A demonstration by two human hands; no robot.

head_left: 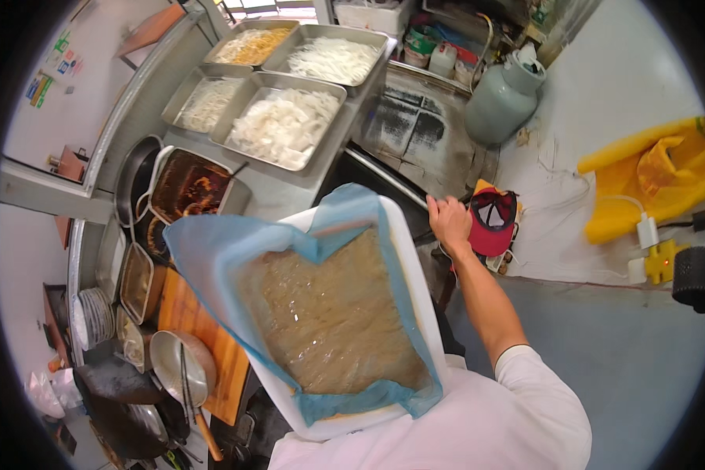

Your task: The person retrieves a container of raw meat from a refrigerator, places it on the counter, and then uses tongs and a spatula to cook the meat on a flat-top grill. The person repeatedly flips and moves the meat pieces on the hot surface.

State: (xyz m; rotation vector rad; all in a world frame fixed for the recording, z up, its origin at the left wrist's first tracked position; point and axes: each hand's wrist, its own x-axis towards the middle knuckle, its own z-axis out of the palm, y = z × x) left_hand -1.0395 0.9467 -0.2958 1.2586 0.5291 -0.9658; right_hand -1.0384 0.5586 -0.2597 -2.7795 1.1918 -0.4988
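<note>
A white plastic tub [408, 264] lies tilted against the front of my white shirt. Blue mesh cloth [211, 252] lines it and hangs over its rim. Wet, glossy brownish contents [335, 317] fill the lining; their kind I cannot tell. My right hand [449, 223], arm stretched forward, has its fingers curled over the outer end of a metal-edged black door [388, 176] beside the steel counter. A red cap [493, 223] lies just right of that hand. My left hand is out of view.
The steel counter [282, 197] bears metal trays of noodles [332, 61] and a sauce tray [191, 185]. A wooden board [226, 367], a saucepan [182, 364] and stacked plates [94, 320] are at left. A gas cylinder [499, 103] and a yellow cloth [617, 194] are at right.
</note>
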